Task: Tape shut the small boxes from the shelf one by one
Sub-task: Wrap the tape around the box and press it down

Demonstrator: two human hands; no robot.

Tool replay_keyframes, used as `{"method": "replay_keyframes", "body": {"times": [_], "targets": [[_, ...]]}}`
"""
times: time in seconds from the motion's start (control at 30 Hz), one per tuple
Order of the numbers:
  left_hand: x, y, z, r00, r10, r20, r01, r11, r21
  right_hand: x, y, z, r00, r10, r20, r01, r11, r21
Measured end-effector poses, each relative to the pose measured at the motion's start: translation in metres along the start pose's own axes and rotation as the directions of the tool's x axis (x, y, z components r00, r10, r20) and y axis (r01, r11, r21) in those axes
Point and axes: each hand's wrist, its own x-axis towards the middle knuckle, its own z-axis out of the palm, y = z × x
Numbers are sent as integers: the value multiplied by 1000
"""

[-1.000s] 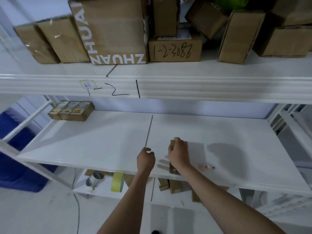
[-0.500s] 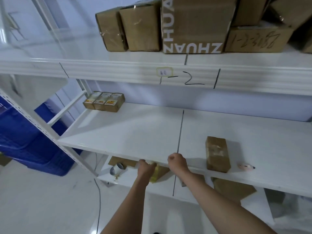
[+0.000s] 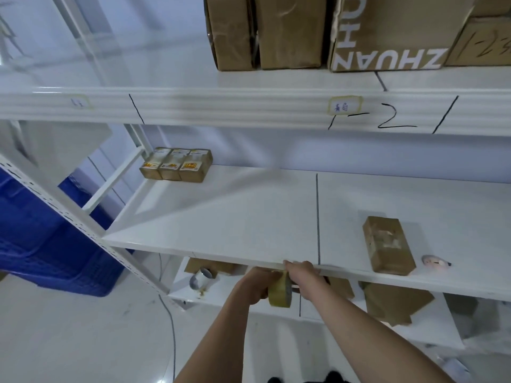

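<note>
A yellowish roll of tape [image 3: 280,293] sits between my two hands, just under the front edge of the white middle shelf [image 3: 221,217]. My left hand [image 3: 255,284] grips the roll from the left. My right hand [image 3: 305,277] holds it from the right, fingers curled at the shelf edge. A small brown box [image 3: 388,244] with clear tape on top lies on the shelf to the right, apart from both hands. Three small labelled boxes [image 3: 177,164] stand in a row at the shelf's back left.
A small pink object [image 3: 435,263] lies right of the taped box. Large cartons [image 3: 387,31] fill the upper shelf. The lower shelf holds a silver tape roll [image 3: 200,277] and flat cardboard [image 3: 395,302]. A blue crate [image 3: 41,239] stands on the floor at left.
My right hand left the small box and both hands dropped below the shelf edge, where they took hold of the yellow tape roll. The view swung left.
</note>
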Motion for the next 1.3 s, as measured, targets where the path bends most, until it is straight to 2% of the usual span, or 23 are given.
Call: {"method": "replay_keyframes", "body": {"times": [0.1, 0.17, 0.3, 0.4, 0.53, 0.63, 0.73, 0.83, 0.9, 1.0, 1.1, 1.3], "targets": [[2, -3, -5, 999, -2, 40, 2, 1000, -15, 6, -4, 5, 998, 48, -38, -42, 991, 129], [2, -4, -8, 998, -4, 65, 7, 999, -43, 8, -5, 8, 995, 54, -79, -43, 990, 133], [4, -3, -11, 994, -19, 111, 30, 995, -94, 5, -14, 14, 973, -48, -228, 31, 996, -79], [2, 0, -12, 989, -25, 146, 43, 992, -122, 5, -15, 16, 950, -152, -275, 86, 967, -238], [1, -3, -16, 985, 2, 170, 23, 989, -145, 2, -21, 24, 925, -269, -268, 146, 903, -403], [-5, -5, -20, 975, 37, 218, 3, 984, -180, -7, -26, 30, 896, -376, -236, 229, 847, -480], [-10, -7, -29, 978, 66, 199, -28, 981, -190, -17, -27, 36, 859, -481, -173, 342, 792, -505], [-13, -3, -43, 979, 152, 133, -123, 972, -202, -28, -35, 32, 835, -529, -147, 438, 803, -404], [-17, 8, -53, 976, 207, 71, -194, 968, -158, -28, -44, 23, 867, -470, -166, 426, 872, -241], [-20, 37, -58, 952, 304, -41, -294, 942, 160, -26, -52, 5, 958, -263, -114, 275, 955, 110], [-20, 66, -51, 898, 437, -53, -378, 827, 417, -28, -60, -20, 991, -125, 49, 99, 928, 360], [-20, 101, -19, 860, 509, 33, -410, 652, 638, -23, -60, -82, 971, -73, 227, -23, 919, 394]]}}
